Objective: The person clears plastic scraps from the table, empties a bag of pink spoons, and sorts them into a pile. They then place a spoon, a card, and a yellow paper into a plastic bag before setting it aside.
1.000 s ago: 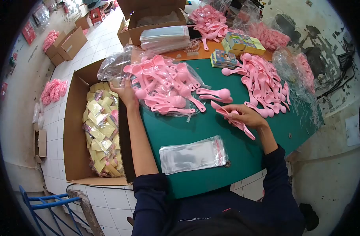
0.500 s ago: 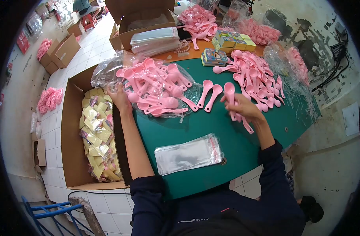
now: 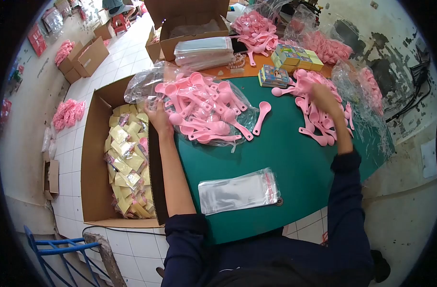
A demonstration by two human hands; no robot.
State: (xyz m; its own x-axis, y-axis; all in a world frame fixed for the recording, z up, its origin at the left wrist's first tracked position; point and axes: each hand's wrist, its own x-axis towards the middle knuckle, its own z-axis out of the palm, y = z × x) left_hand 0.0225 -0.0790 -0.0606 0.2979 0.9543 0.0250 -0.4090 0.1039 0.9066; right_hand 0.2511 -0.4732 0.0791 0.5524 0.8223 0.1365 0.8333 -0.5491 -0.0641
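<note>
At the left edge of the green table, my left hand [image 3: 159, 119] is closed on the rim of a clear plastic bag [image 3: 141, 86]. Pink measuring spoons [image 3: 199, 103] lie heaped on and in that bag. My right hand [image 3: 325, 99] is over a second pile of pink spoons [image 3: 315, 117] on the right; its fingers are blurred, and whether they hold a spoon cannot be seen. One single spoon [image 3: 262, 118] lies between the two heaps. A stack of clear plastic sleeves [image 3: 238, 192] rests near the front of the table.
Left of the table stands a cardboard box [image 3: 96, 158] filled with small yellow packets [image 3: 127, 162]. Farther back are small card boxes [image 3: 274, 76], more clear sleeves [image 3: 204, 51] and an open carton [image 3: 190, 28]. A blue metal frame [image 3: 60, 248] stands at lower left.
My right hand has moved right and away from me, onto the right-hand pile. Of two loose spoons in the middle, one remains there. My left hand still holds the bag.
</note>
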